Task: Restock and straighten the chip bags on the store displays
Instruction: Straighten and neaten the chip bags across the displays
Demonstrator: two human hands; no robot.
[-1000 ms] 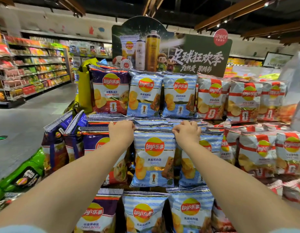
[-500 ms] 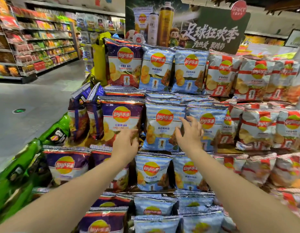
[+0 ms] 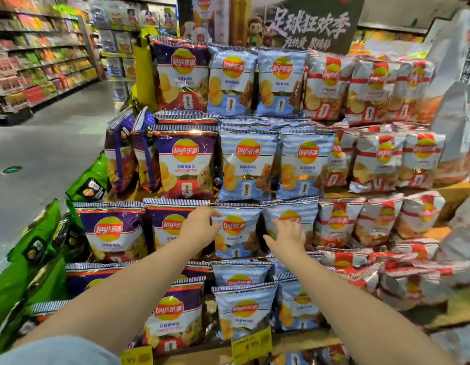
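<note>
A tiered display holds upright Lay's chip bags: purple ones point(image 3: 186, 160) at the left, blue ones point(image 3: 247, 164) in the middle, red-and-white ones point(image 3: 377, 160) at the right. Both my arms reach to the third tier down. My left hand point(image 3: 199, 229) curls its fingers round the upper left edge of a blue chip bag point(image 3: 235, 234). My right hand point(image 3: 286, 237) lies with spread, straight fingers on the neighbouring blue bag point(image 3: 294, 212). Each hand hides part of its bag.
Green bags point(image 3: 26, 262) lean on the display's left side, and yellow price tags point(image 3: 251, 345) hang on the bottom edge. A promotional sign point(image 3: 302, 25) stands on top. Grey floor point(image 3: 49, 151) and a shelved aisle point(image 3: 39, 61) lie to the left. Large white bags point(image 3: 460, 83) stand at the right.
Both hands have come down from the top edge of a second-tier blue bag to the blue bags one tier lower. The view has tilted down and drawn closer.
</note>
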